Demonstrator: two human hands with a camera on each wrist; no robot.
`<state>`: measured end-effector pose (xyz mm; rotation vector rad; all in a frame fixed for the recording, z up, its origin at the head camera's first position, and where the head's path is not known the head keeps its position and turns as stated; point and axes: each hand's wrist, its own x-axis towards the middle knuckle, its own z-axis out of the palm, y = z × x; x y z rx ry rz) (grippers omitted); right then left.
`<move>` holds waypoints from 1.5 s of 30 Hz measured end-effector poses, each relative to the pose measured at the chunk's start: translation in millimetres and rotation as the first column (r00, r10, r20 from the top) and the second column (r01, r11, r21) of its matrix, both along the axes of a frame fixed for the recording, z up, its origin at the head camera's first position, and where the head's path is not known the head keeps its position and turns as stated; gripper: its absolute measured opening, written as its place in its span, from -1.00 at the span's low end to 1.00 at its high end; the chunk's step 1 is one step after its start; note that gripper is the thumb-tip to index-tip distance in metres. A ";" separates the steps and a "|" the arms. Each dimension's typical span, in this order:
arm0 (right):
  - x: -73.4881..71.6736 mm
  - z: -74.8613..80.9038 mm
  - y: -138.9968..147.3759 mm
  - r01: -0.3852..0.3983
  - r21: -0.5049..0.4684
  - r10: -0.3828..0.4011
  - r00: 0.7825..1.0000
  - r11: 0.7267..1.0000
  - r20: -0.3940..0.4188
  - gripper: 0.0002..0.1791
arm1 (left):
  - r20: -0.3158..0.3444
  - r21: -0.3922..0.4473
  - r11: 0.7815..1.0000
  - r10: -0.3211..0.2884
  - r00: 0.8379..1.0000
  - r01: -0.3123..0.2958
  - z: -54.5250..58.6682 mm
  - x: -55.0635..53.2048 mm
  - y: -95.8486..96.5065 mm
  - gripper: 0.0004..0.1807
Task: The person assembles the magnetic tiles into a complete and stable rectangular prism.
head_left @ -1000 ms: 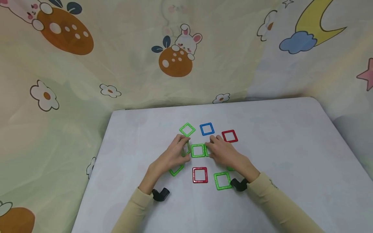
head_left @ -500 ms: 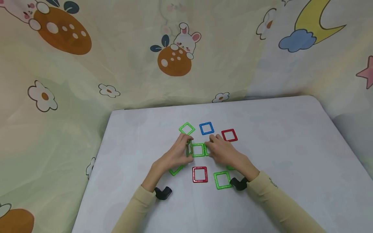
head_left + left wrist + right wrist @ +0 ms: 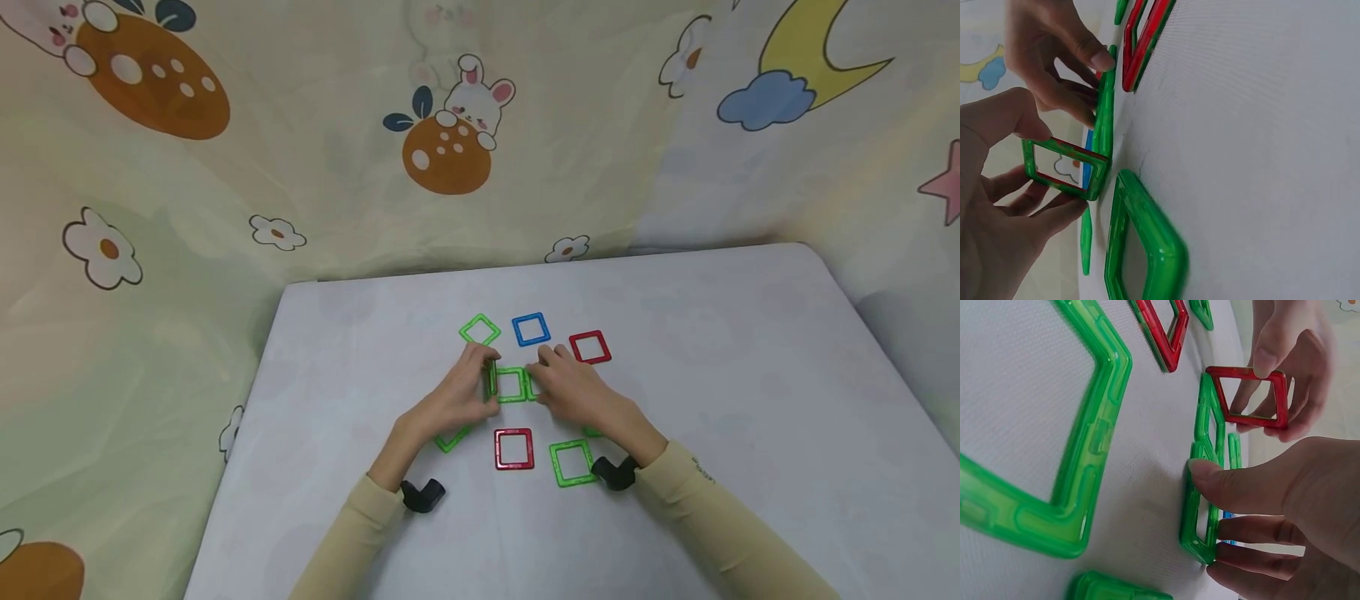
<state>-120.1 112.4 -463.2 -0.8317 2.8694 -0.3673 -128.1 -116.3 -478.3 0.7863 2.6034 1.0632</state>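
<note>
In the head view, my left hand (image 3: 459, 390) pinches square magnetic tiles upright between thumb and fingers. The left wrist view shows a green tile (image 3: 1096, 181) with red along its edge; from the right wrist, a red tile (image 3: 1280, 400) faces inward, so the two seem stacked face to face. Their lower edge meets the left side of a flat green middle tile (image 3: 512, 400). Joined to that one's right side is another green tile (image 3: 1190, 506), which my right hand (image 3: 577, 387) grips by opposite edges, thumb near and fingers far, partly hiding it.
Behind the hands lie a green tile (image 3: 470, 322), a blue tile (image 3: 533, 342) and a red tile (image 3: 591, 361). Nearer are a green tile (image 3: 453, 442), a red tile (image 3: 513, 466) and another green tile (image 3: 576, 482). A patterned cloth (image 3: 337, 150) stands behind the white table (image 3: 712, 350).
My left hand has moved a little right, bringing the upright tiles from apart to against the middle green tile and turning them more edge-on. The right hand holds its place.
</note>
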 end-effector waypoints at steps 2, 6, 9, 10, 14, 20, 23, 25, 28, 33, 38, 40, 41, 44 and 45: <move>-0.3 -0.3 0.0 0.001 0.001 -0.001 1.000 1.000 0.006 -0.45 | 0.010 0.015 1.000 0.002 1.000 -0.002 -0.9 -1.0 -1.3 -0.27; -0.4 -0.1 -0.1 0.003 0.004 -0.003 1.000 1.000 0.012 -0.44 | 0.037 0.050 0.999 -0.001 0.999 -0.001 -2.1 -2.7 -2.3 -0.27; -0.2 0.5 -0.1 0.006 0.005 -0.006 1.000 1.000 0.009 -0.43 | 0.051 0.075 0.997 -0.004 0.999 0.000 -2.3 -3.3 -2.3 -0.27; -0.1 0.7 -0.1 0.007 0.004 -0.007 1.000 1.000 0.008 -0.43 | 0.056 0.084 0.996 -0.002 0.998 -0.003 -2.3 -3.3 -2.3 -0.28; 0.6 1.8 -0.1 0.004 -0.004 -0.004 1.000 1.000 0.008 -0.44 | 0.074 0.126 0.991 0.034 0.997 -0.044 -2.8 -1.7 -2.1 -0.38; 0.7 1.9 -0.8 0.005 -0.010 -0.005 1.000 1.000 0.012 -0.45 | 0.098 0.211 0.960 0.164 0.982 -0.181 -3.5 3.4 1.4 -0.62; 0.5 1.6 -1.4 0.007 -0.007 -0.007 1.000 1.000 0.014 -0.44 | 0.144 0.246 0.930 0.244 0.959 -0.274 -4.3 5.4 4.2 -0.66; 0.5 1.3 -1.6 0.008 -0.006 -0.008 1.000 1.000 0.010 -0.44 | 0.186 0.260 0.904 0.297 0.937 -0.338 -5.3 6.2 5.4 -0.69; 0.4 1.3 -1.8 0.011 -0.009 -0.011 1.000 1.000 0.010 -0.45 | 0.258 0.290 0.861 0.349 0.901 -0.417 -6.8 6.8 5.6 -0.68; 0.6 1.8 -0.5 0.024 -0.016 -0.024 1.000 1.000 0.018 -0.45 | 0.349 0.365 0.805 0.348 0.870 -0.468 -9.9 6.6 4.4 -0.64; 0.7 1.8 2.5 0.050 -0.042 -0.048 0.998 0.998 0.035 -0.44 | 0.372 0.417 0.777 0.329 0.868 -0.473 -11.4 5.5 6.1 -0.76; 0.4 1.2 3.9 0.060 -0.062 -0.057 0.997 0.996 0.051 -0.43 | 0.376 0.412 0.775 0.335 0.864 -0.480 -12.0 5.6 6.6 -0.80; 0.2 0.6 4.7 0.063 -0.073 -0.059 0.996 0.995 0.061 -0.43 | 0.378 0.407 0.774 0.340 0.861 -0.484 -12.7 5.7 6.7 -0.80; -0.9 -1.0 7.3 0.069 -0.109 -0.059 0.994 0.992 0.090 -0.41 | 0.379 0.397 0.775 0.350 0.857 -0.492 -14.4 6.6 6.1 -0.80; -1.3 -1.3 8.4 0.066 -0.121 -0.055 0.994 0.990 0.096 -0.41 | 0.380 0.399 0.773 0.350 0.856 -0.493 -14.9 6.9 5.9 -0.80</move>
